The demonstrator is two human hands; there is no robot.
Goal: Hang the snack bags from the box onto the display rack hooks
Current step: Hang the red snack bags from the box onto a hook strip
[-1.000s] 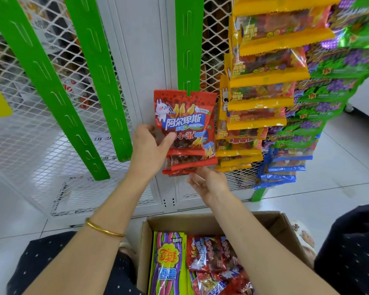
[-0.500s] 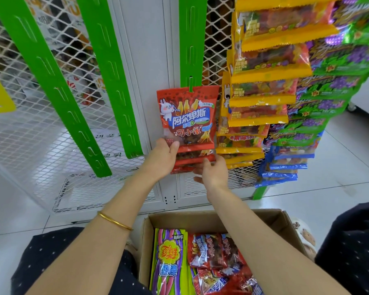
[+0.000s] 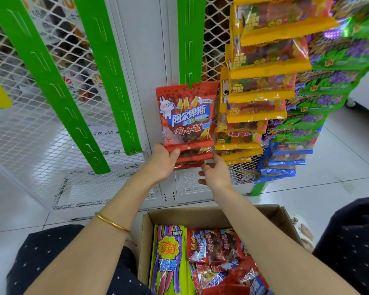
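– Red snack bags hung in an overlapping column from the middle green strip, the top one hooked through its header, didn't they?
– They did. We had our left grip at the column's lower left. Its thumb was curled over the front of a lower bag with the fingers behind, so it held that bag.
– And our right grip?
– It was at the lower right corner, fingers loosely bent and fingertips touching the bottom bags. We could not tell whether it pinched anything.
– Where were the other bags?
– In the cardboard box on the floor between our knees. It held more red bags on the right and green-and-purple candy bags on the left.
– What hung beside the column?
– Yellow bags were just to its right, then green grape bags, with blue bags lowest. Two more green strips hung to the left over white mesh panels. A gold bangle sat on our left wrist.
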